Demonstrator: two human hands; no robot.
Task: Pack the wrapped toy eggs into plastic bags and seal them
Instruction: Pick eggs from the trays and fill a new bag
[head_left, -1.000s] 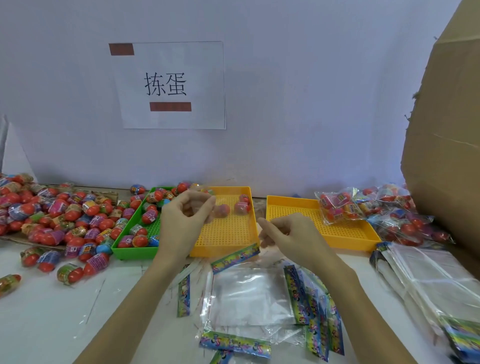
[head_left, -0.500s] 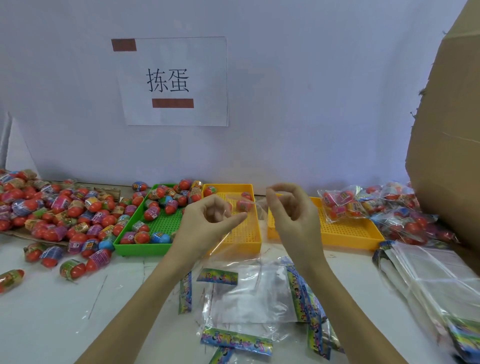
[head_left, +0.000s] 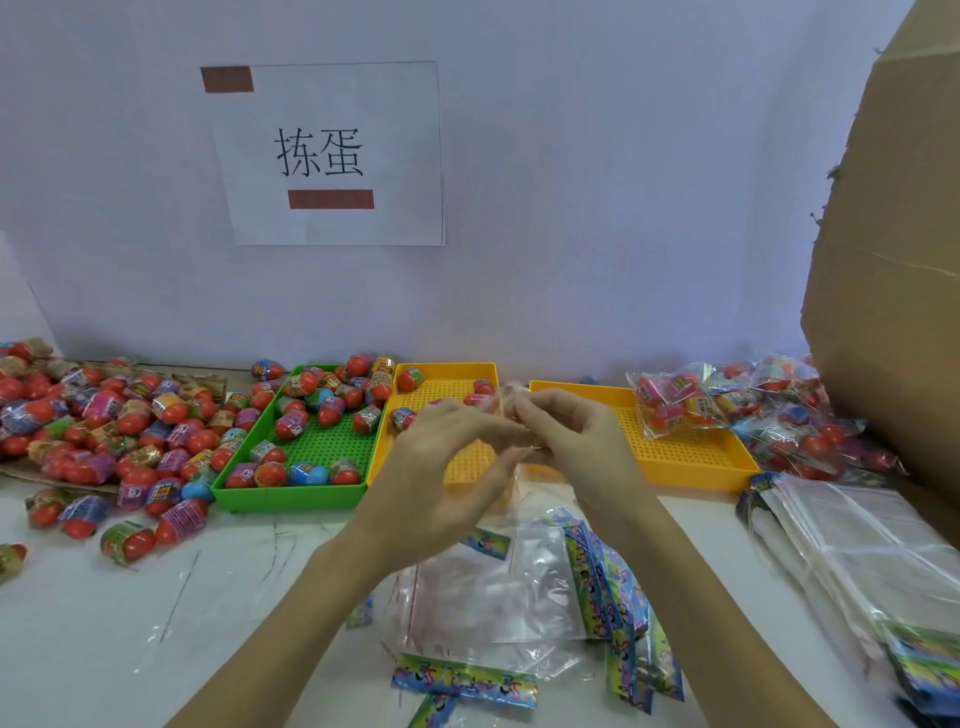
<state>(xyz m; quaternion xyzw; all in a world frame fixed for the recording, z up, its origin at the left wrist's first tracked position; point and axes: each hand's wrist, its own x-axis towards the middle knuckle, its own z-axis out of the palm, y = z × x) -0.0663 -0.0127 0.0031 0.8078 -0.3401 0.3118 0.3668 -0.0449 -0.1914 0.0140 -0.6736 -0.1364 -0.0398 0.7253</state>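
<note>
Head view: left hand and right hand meet fingertip to fingertip, pinching a clear plastic bag above the counter. Wrapped toy eggs heap at its left edge, others in the green tray.

Looks like a small packing workshop: sorting trays, heaps of wrapped eggs, bag stacks, paper sign on the wall.

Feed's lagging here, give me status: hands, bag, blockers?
Left hand and right hand pinching clear bag above yellow tray. Bag looks empty. Nothing blocking.
</note>
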